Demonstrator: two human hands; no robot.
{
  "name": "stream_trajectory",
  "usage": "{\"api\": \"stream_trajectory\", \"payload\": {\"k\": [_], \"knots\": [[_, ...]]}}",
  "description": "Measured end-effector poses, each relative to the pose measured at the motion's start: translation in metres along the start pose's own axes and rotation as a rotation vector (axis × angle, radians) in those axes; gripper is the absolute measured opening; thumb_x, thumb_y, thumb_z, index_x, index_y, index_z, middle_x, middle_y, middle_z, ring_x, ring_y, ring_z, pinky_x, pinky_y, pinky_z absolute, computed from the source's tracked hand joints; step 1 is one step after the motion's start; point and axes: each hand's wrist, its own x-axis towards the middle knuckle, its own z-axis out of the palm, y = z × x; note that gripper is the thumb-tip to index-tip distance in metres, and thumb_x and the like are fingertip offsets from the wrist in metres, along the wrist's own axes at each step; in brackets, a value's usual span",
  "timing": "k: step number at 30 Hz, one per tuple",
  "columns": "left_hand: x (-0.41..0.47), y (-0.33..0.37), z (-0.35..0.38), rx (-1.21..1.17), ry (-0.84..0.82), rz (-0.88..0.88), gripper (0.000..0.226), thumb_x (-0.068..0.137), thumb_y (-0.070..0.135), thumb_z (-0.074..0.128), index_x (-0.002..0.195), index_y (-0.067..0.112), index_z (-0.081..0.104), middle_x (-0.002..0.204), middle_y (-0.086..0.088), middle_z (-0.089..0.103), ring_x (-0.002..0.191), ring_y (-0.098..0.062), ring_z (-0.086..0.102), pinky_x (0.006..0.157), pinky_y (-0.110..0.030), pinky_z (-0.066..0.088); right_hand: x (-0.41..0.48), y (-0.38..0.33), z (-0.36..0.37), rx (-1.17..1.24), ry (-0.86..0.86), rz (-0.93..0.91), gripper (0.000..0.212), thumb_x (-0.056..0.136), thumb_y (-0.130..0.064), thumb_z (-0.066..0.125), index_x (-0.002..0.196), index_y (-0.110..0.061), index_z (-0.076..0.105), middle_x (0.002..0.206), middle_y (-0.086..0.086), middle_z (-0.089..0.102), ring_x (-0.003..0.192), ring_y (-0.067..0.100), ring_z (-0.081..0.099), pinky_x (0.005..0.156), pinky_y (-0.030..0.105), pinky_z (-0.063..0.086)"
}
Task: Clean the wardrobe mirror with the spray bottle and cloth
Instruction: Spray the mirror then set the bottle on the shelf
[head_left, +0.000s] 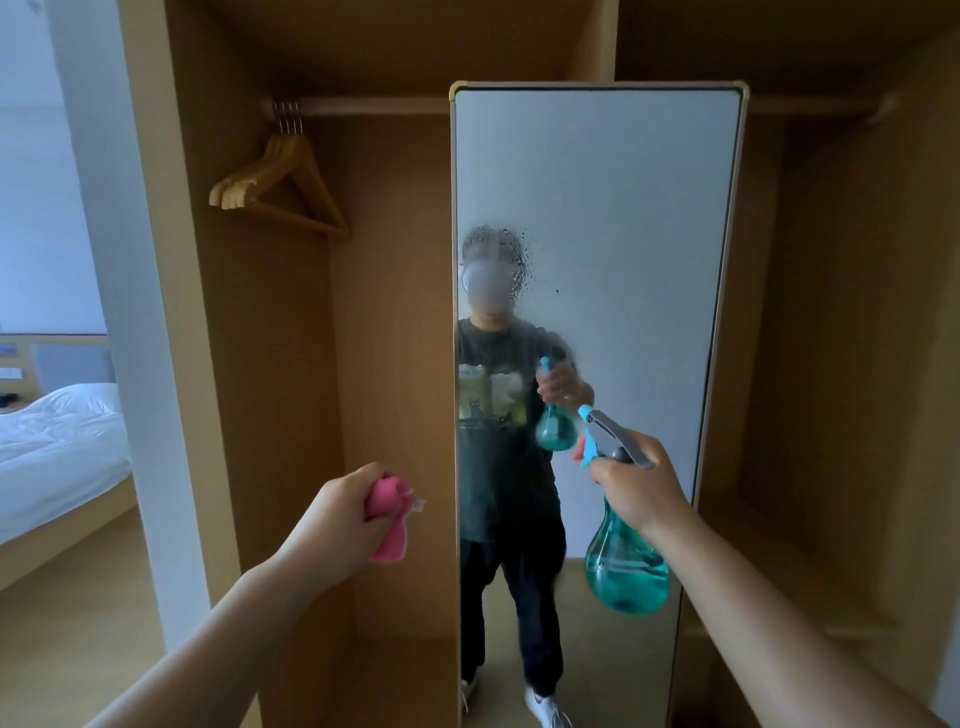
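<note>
A tall wardrobe mirror (623, 218) in a light wooden frame stands straight ahead. A patch of spray droplets (511, 260) clings to its upper left glass. My right hand (641, 488) grips the neck of a teal spray bottle (626, 566), its nozzle aimed at the glass from a short distance. My left hand (343, 514) holds a bunched pink cloth (389, 514), raised left of the mirror's edge and apart from the glass. The mirror reflects a person holding the bottle.
The open wooden wardrobe (395, 364) surrounds the mirror, with several wooden hangers (280, 182) on a rail at upper left. A white wall edge (130, 312) and a bed (57, 441) lie to the far left.
</note>
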Motion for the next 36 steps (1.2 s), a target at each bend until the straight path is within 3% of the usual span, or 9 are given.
{"api": "stream_trajectory", "payload": {"k": [3,5,7,10,13,17,23,31,36], "knots": [[0.002,0.0,0.001,0.018,0.01,0.003,0.026,0.083,0.017,0.071,0.089,0.039,0.059,0.08,0.02,0.066,0.076,0.012,0.061,0.052,-0.016,0.052,-0.002,0.005,-0.006,-0.027,-0.011,-0.005,0.018,0.09,-0.002,0.055,0.086,-0.016,0.065,0.041,-0.015,0.044,0.036,0.001,0.04,0.038,0.011,0.033],[0.003,-0.001,0.002,0.026,0.013,0.004,0.026,0.083,0.014,0.071,0.09,0.037,0.06,0.081,0.018,0.067,0.077,0.011,0.061,0.056,-0.018,0.055,-0.001,0.008,-0.01,-0.038,0.026,0.002,0.017,0.09,-0.002,0.056,0.077,-0.013,0.059,0.041,-0.013,0.042,0.036,0.0,0.04,0.038,0.01,0.032],[0.004,-0.001,0.004,0.035,0.006,0.003,0.026,0.083,0.014,0.07,0.091,0.035,0.06,0.082,0.016,0.067,0.076,0.01,0.061,0.058,-0.02,0.056,0.0,0.013,-0.016,-0.03,0.081,0.021,0.031,0.088,-0.002,0.057,0.063,-0.016,0.046,0.044,-0.01,0.039,0.036,0.001,0.036,0.037,0.012,0.031],[0.005,0.0,0.008,0.038,-0.004,0.005,0.018,0.084,0.023,0.071,0.09,0.036,0.06,0.081,0.013,0.067,0.074,0.007,0.062,0.056,-0.023,0.057,-0.003,0.016,-0.024,-0.004,0.099,0.064,0.025,0.09,-0.006,0.058,0.07,-0.021,0.06,0.056,-0.004,0.041,0.037,0.003,0.036,0.037,0.015,0.033],[0.007,0.003,0.013,0.008,-0.008,0.02,0.015,0.083,0.025,0.071,0.088,0.035,0.061,0.077,0.015,0.067,0.07,0.004,0.064,0.047,-0.021,0.053,-0.007,0.02,-0.031,-0.011,0.12,0.052,0.039,0.087,-0.002,0.056,0.059,-0.027,0.062,0.055,-0.001,0.04,0.043,0.008,0.034,0.037,0.017,0.03],[0.012,0.007,0.019,0.02,-0.012,0.041,0.015,0.083,0.026,0.072,0.088,0.034,0.061,0.077,0.015,0.067,0.073,0.007,0.062,0.05,-0.019,0.054,-0.01,0.025,-0.04,-0.036,0.14,0.068,0.012,0.09,-0.007,0.057,0.083,-0.015,0.063,0.071,0.007,0.048,0.056,0.014,0.043,0.04,0.014,0.037],[0.017,0.008,0.03,0.043,-0.055,0.025,0.018,0.083,0.03,0.072,0.089,0.04,0.058,0.081,0.014,0.067,0.073,0.007,0.063,0.05,-0.012,0.049,-0.009,0.033,-0.06,-0.024,0.176,0.125,0.03,0.09,-0.004,0.055,0.075,-0.029,0.05,0.067,0.002,0.042,0.051,0.01,0.039,0.038,0.011,0.034],[0.021,0.012,0.049,0.05,-0.101,0.021,0.014,0.084,0.033,0.07,0.089,0.04,0.059,0.081,0.013,0.068,0.073,0.0,0.065,0.053,-0.016,0.053,-0.01,0.039,-0.089,-0.024,0.251,0.135,0.023,0.092,-0.008,0.057,0.109,-0.021,0.064,0.079,0.006,0.054,0.064,0.014,0.051,0.041,0.01,0.039],[0.022,0.023,0.056,0.041,-0.114,0.029,0.019,0.085,0.026,0.071,0.086,0.04,0.057,0.078,0.01,0.067,0.069,0.005,0.063,0.048,-0.012,0.049,-0.015,0.044,-0.101,-0.042,0.282,0.149,0.023,0.092,-0.009,0.056,0.104,-0.028,0.062,0.092,0.007,0.058,0.074,0.016,0.055,0.051,0.019,0.042]]}}
